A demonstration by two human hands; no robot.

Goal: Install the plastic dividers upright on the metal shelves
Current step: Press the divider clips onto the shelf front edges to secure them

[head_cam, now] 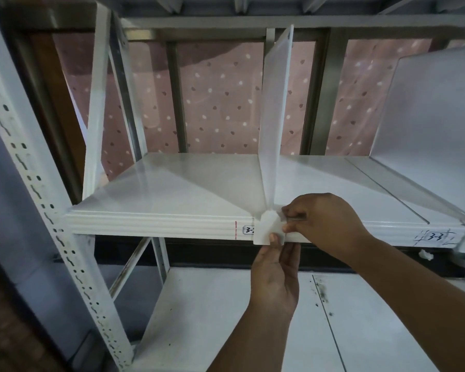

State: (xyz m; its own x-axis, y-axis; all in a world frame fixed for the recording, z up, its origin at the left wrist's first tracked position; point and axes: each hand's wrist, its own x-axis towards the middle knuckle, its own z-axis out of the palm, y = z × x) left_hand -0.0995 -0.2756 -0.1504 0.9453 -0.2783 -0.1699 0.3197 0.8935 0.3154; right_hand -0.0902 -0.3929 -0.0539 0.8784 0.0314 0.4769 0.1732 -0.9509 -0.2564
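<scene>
Both hands' grip pinches the divider foot, hiding the shelf label.

Counting what's showing up here — two plastic dividers are standing on the middle shelf, one in the centre and one off to the right. Three shelf levels are stacking up, two handwritten labels are sticking on the front edge, and two hands are working.

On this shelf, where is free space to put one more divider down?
Bare shelf lies between the left upright and the standing divider, and right of it, up to the leaning divider. The front edge is crowded: both hands.
</scene>
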